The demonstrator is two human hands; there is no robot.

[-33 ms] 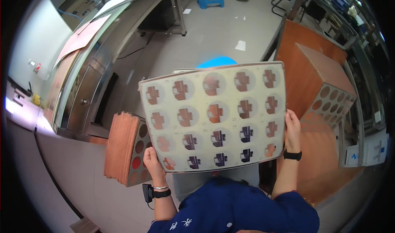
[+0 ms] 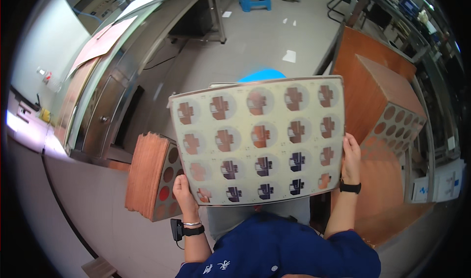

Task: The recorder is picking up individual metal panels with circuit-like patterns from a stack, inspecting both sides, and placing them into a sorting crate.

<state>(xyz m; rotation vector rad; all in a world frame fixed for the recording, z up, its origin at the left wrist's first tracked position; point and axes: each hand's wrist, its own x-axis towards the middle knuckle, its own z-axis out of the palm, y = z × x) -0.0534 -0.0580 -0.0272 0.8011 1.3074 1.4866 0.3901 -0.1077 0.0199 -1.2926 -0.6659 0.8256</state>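
A wide, pale greenish panel is held up in front of my body, slightly tilted. Rows of round patches cover its face, each with a coppery or dark blocky shape in it. My left hand grips its lower left edge with the thumb on the face. At the lower right edge my right hand is closed around the side. The fingers behind the panel are hidden. Left of the panel stands a stack of thin copper-coloured sheets with round patches on its end face. A larger similar stack leans at the right.
A brown board lies under the right stack, beside a metal frame and a white box. On the left runs a glass-topped metal bench with a pink sheet. A blue stool stands far off; another blue surface shows behind the panel.
The whole scene has shifted a little to the right in the picture, the panel with it. Both hands keep the same grip.
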